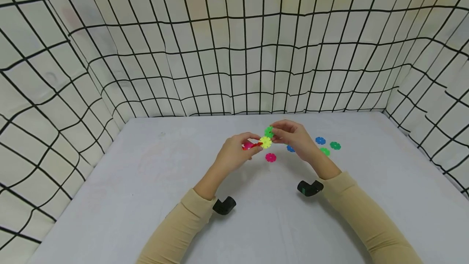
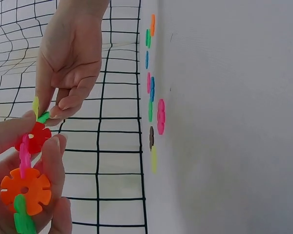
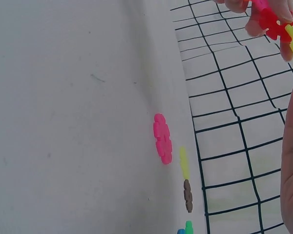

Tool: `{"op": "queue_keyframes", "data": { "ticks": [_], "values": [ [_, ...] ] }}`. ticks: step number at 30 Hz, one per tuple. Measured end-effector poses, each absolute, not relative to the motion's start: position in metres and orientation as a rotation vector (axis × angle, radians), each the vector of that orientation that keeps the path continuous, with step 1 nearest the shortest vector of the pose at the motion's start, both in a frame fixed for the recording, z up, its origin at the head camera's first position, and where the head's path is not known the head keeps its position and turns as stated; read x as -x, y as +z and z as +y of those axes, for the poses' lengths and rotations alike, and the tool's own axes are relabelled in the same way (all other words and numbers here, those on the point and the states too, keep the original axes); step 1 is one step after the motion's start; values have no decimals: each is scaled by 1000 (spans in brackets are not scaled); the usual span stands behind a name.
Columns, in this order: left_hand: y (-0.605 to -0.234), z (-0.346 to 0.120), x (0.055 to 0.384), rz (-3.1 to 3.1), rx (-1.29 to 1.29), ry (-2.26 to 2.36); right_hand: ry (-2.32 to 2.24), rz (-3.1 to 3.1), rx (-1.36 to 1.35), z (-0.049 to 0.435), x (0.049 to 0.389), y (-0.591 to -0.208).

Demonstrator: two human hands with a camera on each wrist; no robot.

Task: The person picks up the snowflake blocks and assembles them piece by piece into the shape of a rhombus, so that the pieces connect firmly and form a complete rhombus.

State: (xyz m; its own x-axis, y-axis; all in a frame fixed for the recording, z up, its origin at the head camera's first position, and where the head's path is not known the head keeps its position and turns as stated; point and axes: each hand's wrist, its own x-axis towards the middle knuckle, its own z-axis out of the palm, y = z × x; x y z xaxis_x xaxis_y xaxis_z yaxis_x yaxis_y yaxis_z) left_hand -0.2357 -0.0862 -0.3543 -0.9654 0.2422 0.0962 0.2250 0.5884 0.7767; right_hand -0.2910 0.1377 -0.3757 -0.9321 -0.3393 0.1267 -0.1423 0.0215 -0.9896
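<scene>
My left hand [image 1: 234, 152] holds a chain of notched plastic flower discs above the table. In the left wrist view the chain runs from a green disc [image 2: 23, 217] through an orange disc [image 2: 38, 192] and a pink disc [image 2: 24, 158] to a red disc [image 2: 41, 139]. A yellow disc [image 1: 265, 142] forms its far end, just beyond the left fingertips. Between thumb and fingers, my right hand [image 1: 296, 139] pinches another green disc [image 1: 269, 132], which meets the yellow disc's upper edge. The right fingers partly cover that green disc.
On the white table lie a pink disc [image 1: 270, 157] under the hands and blue [image 1: 320, 140], green [image 1: 335, 145] and other discs at the right. A brown disc [image 3: 187, 196] shows in the right wrist view. Black elbow-shaped pieces [image 1: 224, 205] sit by both wrists. Black netting [image 1: 244, 17] surrounds the table.
</scene>
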Motion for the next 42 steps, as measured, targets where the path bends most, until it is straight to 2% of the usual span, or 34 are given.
{"op": "queue_keyframes", "data": {
  "ticks": [22,42],
  "values": [
    [-361,-84,238,2687,-508,1566,-2079,2109,615,142,286,-377],
    [-359,-82,234,2704,-626,1579,-2146,2065,708,143,281,-374]
  ]
}}
